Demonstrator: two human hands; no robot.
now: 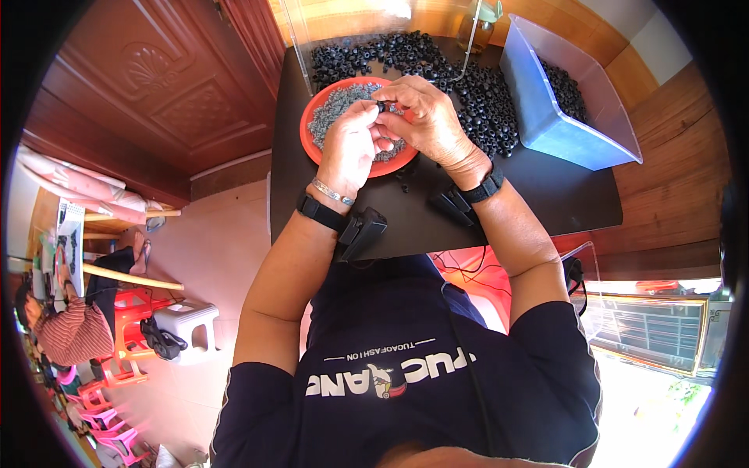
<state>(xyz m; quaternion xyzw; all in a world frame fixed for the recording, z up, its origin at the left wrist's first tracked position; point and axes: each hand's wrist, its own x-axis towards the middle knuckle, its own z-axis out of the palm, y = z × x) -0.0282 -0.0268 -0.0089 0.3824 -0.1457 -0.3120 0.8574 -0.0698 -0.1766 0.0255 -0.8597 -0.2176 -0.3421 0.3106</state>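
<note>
Just right of twelve o'clock in the view, the left hand [349,144] and the right hand [425,125] meet fingertip to fingertip over a red basin [305,139] of small grey pieces [331,109], each grip narrow and pinching the same small black part [381,107], its far side hidden by fingers. Around the basin on the dark table [546,191], loose black parts [488,109] spread from twelve to three o'clock, and beyond them at three stands a blue bin [558,132] holding more.
</note>
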